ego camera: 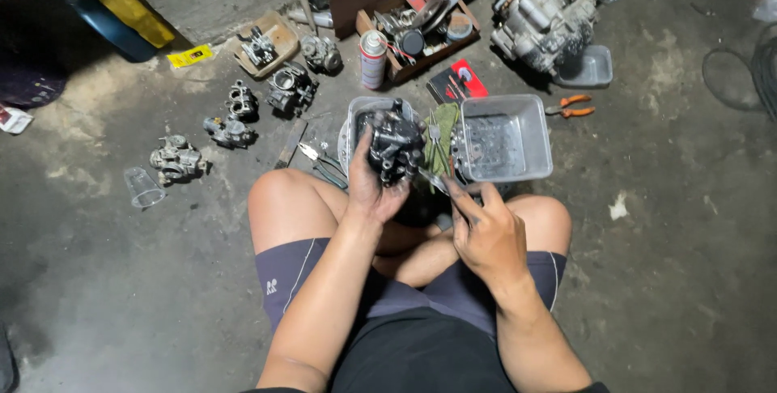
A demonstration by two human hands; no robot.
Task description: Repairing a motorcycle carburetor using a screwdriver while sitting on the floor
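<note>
Bent knees frame work spot on floor. Left hand (374,191) grips black carburetor (394,148) up over clear tub (526,122), steady for poking. Right hand (486,235) pinches thin metal tool (431,180) near carburetor. More carburetors (235,122) lined up nearby.

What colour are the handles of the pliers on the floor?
Orange, seen in the head view: pliers.

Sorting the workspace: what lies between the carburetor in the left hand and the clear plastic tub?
In the head view, a green rag lies between the carburetor and the tub.
</note>
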